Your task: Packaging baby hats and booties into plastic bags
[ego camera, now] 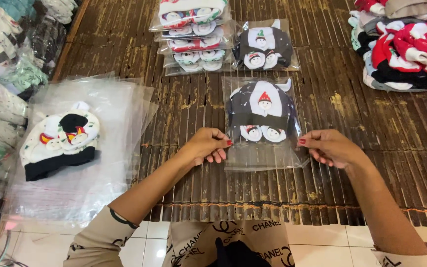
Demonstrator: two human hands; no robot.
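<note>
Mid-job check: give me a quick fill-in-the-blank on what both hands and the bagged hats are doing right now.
1. Both hands pinch the side edges of a clear bag that holds a dark ____ with snowman figures.
2. The left hand grips the bag's ____ edge, and the right hand the opposite one.
3. A white hat with a black brim lies on the pile of empty ____ bags.
4. Beyond the held bag, the stack of bagged hats lies on the brown slatted ____.

Missing words: hat; left; clear plastic; mat
</note>
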